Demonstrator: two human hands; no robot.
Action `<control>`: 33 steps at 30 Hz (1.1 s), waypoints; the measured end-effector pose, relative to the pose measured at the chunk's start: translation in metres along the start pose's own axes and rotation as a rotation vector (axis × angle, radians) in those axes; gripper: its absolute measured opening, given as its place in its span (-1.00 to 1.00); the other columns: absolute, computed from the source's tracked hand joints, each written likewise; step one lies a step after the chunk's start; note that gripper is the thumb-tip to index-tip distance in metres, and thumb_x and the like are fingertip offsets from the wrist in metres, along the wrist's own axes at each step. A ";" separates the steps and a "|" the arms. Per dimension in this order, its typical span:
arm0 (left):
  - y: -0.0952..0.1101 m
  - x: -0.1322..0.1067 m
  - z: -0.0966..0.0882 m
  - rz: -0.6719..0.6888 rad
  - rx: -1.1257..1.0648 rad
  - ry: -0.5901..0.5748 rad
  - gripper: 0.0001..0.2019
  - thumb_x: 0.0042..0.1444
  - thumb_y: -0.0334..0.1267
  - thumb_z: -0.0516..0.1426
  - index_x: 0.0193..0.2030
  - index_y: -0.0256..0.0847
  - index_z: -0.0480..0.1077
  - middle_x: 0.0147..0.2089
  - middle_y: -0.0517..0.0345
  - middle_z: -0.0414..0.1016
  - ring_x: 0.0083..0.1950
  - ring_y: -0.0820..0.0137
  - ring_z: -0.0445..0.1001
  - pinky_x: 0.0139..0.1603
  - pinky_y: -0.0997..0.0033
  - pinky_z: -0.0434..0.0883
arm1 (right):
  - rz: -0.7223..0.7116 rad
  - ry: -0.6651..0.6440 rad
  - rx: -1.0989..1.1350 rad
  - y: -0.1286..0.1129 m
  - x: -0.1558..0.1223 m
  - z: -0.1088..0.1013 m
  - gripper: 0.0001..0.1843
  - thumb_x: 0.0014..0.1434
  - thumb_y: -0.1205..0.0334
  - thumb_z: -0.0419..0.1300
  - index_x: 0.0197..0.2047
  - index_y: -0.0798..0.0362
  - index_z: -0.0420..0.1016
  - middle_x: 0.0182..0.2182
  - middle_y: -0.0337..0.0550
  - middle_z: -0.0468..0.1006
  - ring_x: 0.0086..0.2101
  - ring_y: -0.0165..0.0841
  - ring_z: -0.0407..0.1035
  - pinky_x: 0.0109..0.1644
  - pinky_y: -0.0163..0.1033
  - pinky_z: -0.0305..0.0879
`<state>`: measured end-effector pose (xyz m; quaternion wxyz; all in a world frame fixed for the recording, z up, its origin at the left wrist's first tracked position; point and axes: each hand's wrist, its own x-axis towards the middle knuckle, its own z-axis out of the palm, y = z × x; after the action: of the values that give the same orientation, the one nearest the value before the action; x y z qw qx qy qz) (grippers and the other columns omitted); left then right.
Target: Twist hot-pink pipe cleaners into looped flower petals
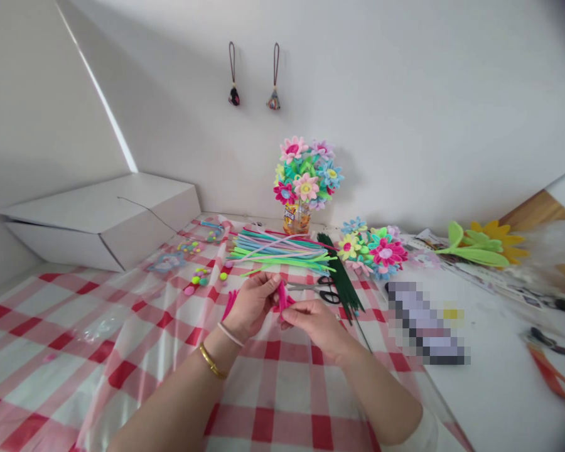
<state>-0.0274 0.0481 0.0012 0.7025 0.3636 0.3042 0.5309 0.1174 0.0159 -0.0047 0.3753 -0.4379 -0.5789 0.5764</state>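
Between my two hands is a pink pipe cleaner piece [283, 299], bent into narrow loops. My left hand [257, 304] pinches its upper left side with thumb and fingers. From the right, my right hand [313, 323] pinches its lower end. More pink pipe cleaners [230, 304] lie beside my left hand, partly hidden by it. Just past my hands rests a pair of scissors [327, 291] with dark handles. Behind them is a pile of pipe cleaners [282, 251] in green, blue and lilac. A bundle of dark green stems [341, 276] lies to its right.
A vase of fuzzy flowers [306, 179] stands at the wall, with a flower bunch [374, 248] to its right. Colored pompoms [200, 276] are scattered at left, before a white box [108, 213]. A checkered tablecloth [160, 370] covers the table. Orange-handled scissors [553, 370] lie far right.
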 end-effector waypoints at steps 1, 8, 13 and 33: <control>-0.001 0.000 0.001 0.005 0.000 0.010 -0.82 -0.11 -0.26 0.24 -0.50 -0.31 0.34 -0.64 0.27 0.28 -0.61 0.58 0.22 -0.58 0.57 0.17 | -0.011 -0.004 -0.014 0.001 0.000 0.000 -0.78 0.04 0.13 0.18 -0.43 0.08 0.58 -0.47 -0.15 0.58 -0.35 -0.30 0.43 -0.14 -0.20 0.27; -0.004 -0.001 0.002 0.009 0.010 0.011 -0.82 -0.06 -0.24 0.22 -0.48 -0.31 0.34 -0.61 0.27 0.28 -0.61 0.60 0.19 -0.59 0.58 0.14 | -0.021 -0.002 -0.051 0.003 0.000 0.000 -0.80 0.04 0.20 0.16 -0.47 0.09 0.58 -0.46 -0.14 0.59 -0.34 -0.27 0.43 -0.17 -0.21 0.26; 0.000 -0.001 0.000 -0.021 0.011 -0.106 -0.82 0.00 -0.21 0.18 -0.45 -0.30 0.36 -0.70 0.34 0.16 -0.68 0.62 0.06 -0.65 0.57 0.09 | -0.100 0.042 -0.059 -0.001 0.000 -0.001 -0.77 0.08 0.16 0.12 -0.39 0.06 0.58 -0.43 -0.16 0.59 -0.32 -0.27 0.43 -0.18 -0.22 0.27; 0.001 -0.008 0.002 -0.277 0.360 -0.223 -0.75 -0.18 -0.19 0.26 -0.40 -0.37 0.53 -0.66 0.13 0.35 -0.75 0.70 -0.08 -0.71 0.52 -0.22 | -0.048 0.160 -0.043 -0.016 -0.002 -0.033 -0.67 -0.04 0.02 0.26 -0.24 0.05 0.55 -0.28 -0.11 0.57 -0.21 -0.25 0.39 -0.08 -0.18 0.24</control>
<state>-0.0283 0.0400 0.0039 0.7218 0.4940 0.3611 0.3235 0.1481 0.0266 0.0134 0.4244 -0.4768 -0.5696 0.5178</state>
